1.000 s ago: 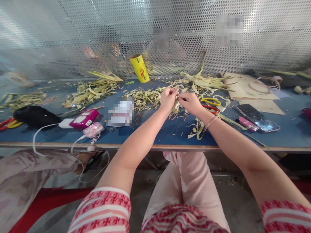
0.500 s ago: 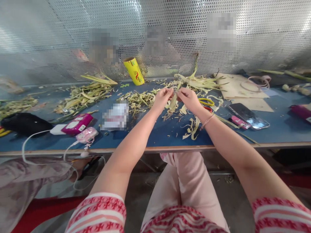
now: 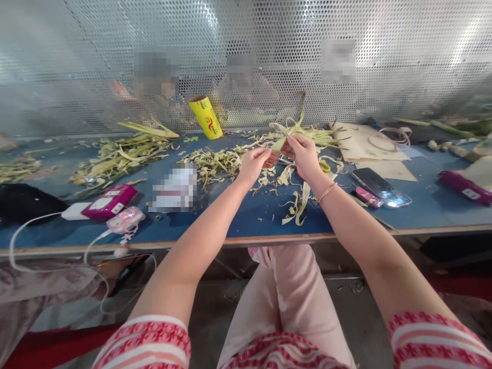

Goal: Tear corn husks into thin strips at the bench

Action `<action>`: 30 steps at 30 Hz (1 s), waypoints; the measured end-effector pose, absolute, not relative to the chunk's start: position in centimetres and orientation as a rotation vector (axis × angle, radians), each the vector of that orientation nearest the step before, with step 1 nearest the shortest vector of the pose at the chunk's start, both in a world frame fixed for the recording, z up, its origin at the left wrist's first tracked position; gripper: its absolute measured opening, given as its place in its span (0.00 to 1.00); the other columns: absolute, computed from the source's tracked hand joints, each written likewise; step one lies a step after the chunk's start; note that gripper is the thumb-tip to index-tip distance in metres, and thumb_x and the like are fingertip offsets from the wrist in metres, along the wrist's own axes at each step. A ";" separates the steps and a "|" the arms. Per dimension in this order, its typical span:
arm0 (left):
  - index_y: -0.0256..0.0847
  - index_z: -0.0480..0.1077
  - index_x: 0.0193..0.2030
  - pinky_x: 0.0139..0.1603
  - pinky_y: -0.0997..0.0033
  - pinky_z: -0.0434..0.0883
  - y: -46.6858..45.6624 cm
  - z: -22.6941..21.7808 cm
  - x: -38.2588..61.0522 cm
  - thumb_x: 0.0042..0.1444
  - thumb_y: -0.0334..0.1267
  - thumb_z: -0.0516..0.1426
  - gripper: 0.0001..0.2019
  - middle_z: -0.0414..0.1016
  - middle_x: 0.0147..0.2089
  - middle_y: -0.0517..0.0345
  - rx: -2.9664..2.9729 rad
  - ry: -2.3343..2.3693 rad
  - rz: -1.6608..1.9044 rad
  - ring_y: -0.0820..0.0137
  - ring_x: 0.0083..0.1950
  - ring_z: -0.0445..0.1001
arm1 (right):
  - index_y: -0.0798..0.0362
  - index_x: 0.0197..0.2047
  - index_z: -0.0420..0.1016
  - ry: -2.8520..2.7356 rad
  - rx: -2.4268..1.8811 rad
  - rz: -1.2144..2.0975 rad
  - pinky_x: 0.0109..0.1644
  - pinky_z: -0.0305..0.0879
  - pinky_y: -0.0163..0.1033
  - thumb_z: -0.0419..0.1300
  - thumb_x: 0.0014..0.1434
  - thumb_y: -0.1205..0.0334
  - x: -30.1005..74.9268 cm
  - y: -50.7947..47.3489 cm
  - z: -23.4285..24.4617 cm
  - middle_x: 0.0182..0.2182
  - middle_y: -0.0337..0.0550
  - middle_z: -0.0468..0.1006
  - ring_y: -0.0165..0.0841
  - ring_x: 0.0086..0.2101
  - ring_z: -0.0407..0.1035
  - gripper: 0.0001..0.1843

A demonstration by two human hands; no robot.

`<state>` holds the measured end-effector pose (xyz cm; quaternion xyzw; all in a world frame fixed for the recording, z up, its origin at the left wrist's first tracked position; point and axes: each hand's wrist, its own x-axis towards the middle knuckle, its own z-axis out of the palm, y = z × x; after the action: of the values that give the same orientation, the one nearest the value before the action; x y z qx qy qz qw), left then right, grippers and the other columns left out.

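Observation:
A pale green husk-like leaf [image 3: 280, 145] stretches between my two hands above the table. My left hand [image 3: 254, 165] pinches its lower end with thumb and fingers. My right hand [image 3: 303, 155] is closed on its upper part, fingertips together. Just behind lies a bunch of long pale leaves [image 3: 321, 136] with a stalk standing up against the metal screen. Beneath and left of my hands spreads a heap of shredded leaf bits [image 3: 219, 165]. Partly hidden by my right hand is a yellow loop handle [image 3: 325, 167], perhaps of scissors. Curled peelings [image 3: 295, 210] lie nearer the table edge.
A yellow cardboard tube [image 3: 207, 120] leans near the perforated screen [image 3: 269, 31]. On the left are another leaf pile [image 3: 126, 154], a magenta box [image 3: 111, 201] and white cables. To the right sit a phone [image 3: 380, 187], cardboard sheets [image 3: 357, 146] and a purple pouch [image 3: 463, 187].
The leaf piece, which hung down between my hands with a frayed end, now slants up toward the right hand. My right hand has turned over it. The view has shifted slightly.

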<state>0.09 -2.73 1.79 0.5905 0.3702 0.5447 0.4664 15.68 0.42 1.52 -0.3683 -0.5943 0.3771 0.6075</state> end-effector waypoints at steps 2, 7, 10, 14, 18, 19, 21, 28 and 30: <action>0.37 0.76 0.35 0.39 0.65 0.72 -2.6 1.6 0.3 0.57 0.46 0.59 0.13 0.79 0.33 0.51 1.371 0.859 1.316 0.69 0.33 0.76 | 0.50 0.33 0.73 -1.391 -0.820 0.844 0.47 0.74 0.43 0.56 0.62 0.47 15.5 0.4 1.4 0.32 0.41 0.78 0.32 0.37 0.75 0.16; 0.37 0.77 0.36 0.40 0.67 0.73 -2.8 1.8 0.4 0.57 0.49 0.59 0.15 0.81 0.36 0.50 1.231 0.764 1.300 0.69 0.35 0.77 | 0.51 0.33 0.77 -1.518 -0.794 0.657 0.47 0.73 0.41 0.57 0.61 0.44 15.5 0.0 1.3 0.33 0.41 0.80 0.33 0.39 0.75 0.18; 0.38 0.76 0.35 0.37 0.70 0.72 -2.8 2.0 0.4 0.56 0.50 0.60 0.16 0.80 0.34 0.52 1.163 0.729 1.337 0.72 0.33 0.76 | 0.50 0.34 0.80 -1.761 -0.757 0.353 0.54 0.71 0.46 0.58 0.62 0.52 15.7 -0.6 1.6 0.41 0.44 0.82 0.37 0.46 0.75 0.14; 0.38 0.75 0.31 0.33 0.74 0.71 -2.2 1.6 0.2 0.53 0.48 0.64 0.14 0.77 0.28 0.57 1.124 0.752 1.412 0.76 0.29 0.74 | 0.49 0.35 0.83 -2.071 -0.665 -0.057 0.62 0.64 0.51 0.57 0.62 0.60 15.7 -1.3 1.7 0.51 0.46 0.79 0.41 0.55 0.70 0.12; 0.38 0.75 0.31 0.33 0.73 0.71 -1.6 1.2 -0.3 0.53 0.45 0.64 0.11 0.79 0.30 0.57 1.221 0.859 1.536 0.75 0.29 0.74 | 0.49 0.37 0.83 -2.144 -0.689 -0.131 0.62 0.63 0.54 0.58 0.61 0.61 16.0 -1.4 1.9 0.51 0.46 0.79 0.42 0.55 0.69 0.10; 0.39 0.76 0.33 0.34 0.72 0.71 -1.5 1.2 -0.4 0.54 0.45 0.63 0.11 0.80 0.32 0.56 1.266 0.898 1.572 0.74 0.30 0.74 | 0.49 0.37 0.82 -2.135 -0.720 -0.114 0.62 0.63 0.55 0.59 0.60 0.61 16.2 -1.4 2.0 0.50 0.46 0.79 0.42 0.55 0.70 0.09; 0.39 0.77 0.34 0.36 0.70 0.71 -1.4 1.2 -0.7 0.56 0.46 0.62 0.11 0.81 0.35 0.53 1.349 0.980 1.621 0.72 0.32 0.75 | 0.50 0.38 0.81 -2.077 -0.806 -0.053 0.61 0.63 0.55 0.57 0.60 0.64 16.6 -1.6 2.5 0.49 0.48 0.78 0.41 0.53 0.70 0.09; 0.42 0.79 0.40 0.43 0.67 0.72 -0.2 0.6 -1.4 0.54 0.51 0.62 0.15 0.80 0.41 0.52 1.331 0.981 1.704 0.66 0.44 0.77 | 0.50 0.50 0.73 -1.951 -1.067 0.223 0.55 0.70 0.49 0.55 0.62 0.60 16.3 -2.2 2.9 0.51 0.51 0.72 0.39 0.47 0.71 0.14; 0.43 0.78 0.42 0.41 0.67 0.71 0.1 0.5 -1.7 0.52 0.53 0.63 0.18 0.80 0.42 0.53 1.286 0.983 1.684 0.66 0.45 0.76 | 0.52 0.50 0.73 -2.014 -1.179 0.146 0.58 0.66 0.51 0.56 0.61 0.58 16.5 -1.9 2.6 0.52 0.53 0.71 0.41 0.50 0.69 0.15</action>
<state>-1.74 0.14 0.55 0.5064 0.3872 0.6633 0.3920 16.48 -1.90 2.65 -0.4640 -0.7928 0.0575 0.3911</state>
